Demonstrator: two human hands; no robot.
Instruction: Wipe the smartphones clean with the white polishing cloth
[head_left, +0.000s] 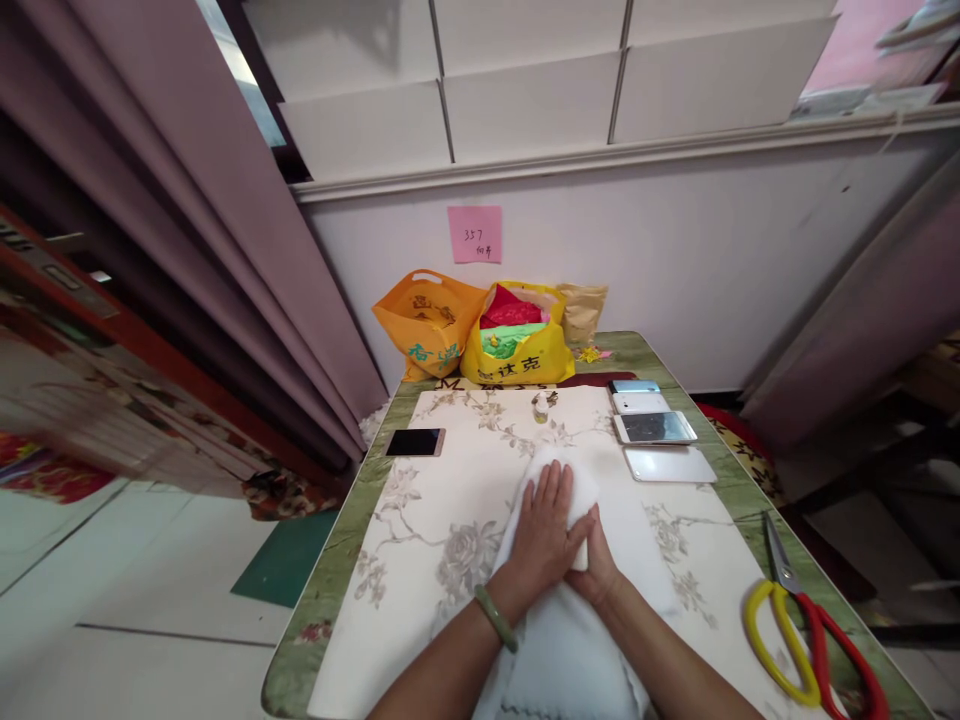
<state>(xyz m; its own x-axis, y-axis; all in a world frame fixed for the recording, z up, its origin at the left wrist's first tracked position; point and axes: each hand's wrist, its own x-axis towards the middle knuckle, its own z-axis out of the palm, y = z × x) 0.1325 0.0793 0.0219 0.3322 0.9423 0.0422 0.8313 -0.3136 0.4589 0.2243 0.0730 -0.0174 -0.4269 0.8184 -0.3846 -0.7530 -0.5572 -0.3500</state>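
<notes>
My left hand [550,527], with a green bangle on its wrist, lies over a white cloth [630,540] with its fingers stretched out flat. Beside it, my right hand [598,562] is closed round the edge of a white flat thing [580,557]. Only a corner of this thing shows between my hands, so its kind is unclear. The cloth spreads under both hands and down toward the table's near edge.
At right lie a stack of phones [655,428], a white phone or case [670,465] and scissors [786,580]. A dark-screened phone [415,442] lies left. Behind are a small bottle [541,407], an orange bag [429,325] and a stuffed yellow bag [517,370].
</notes>
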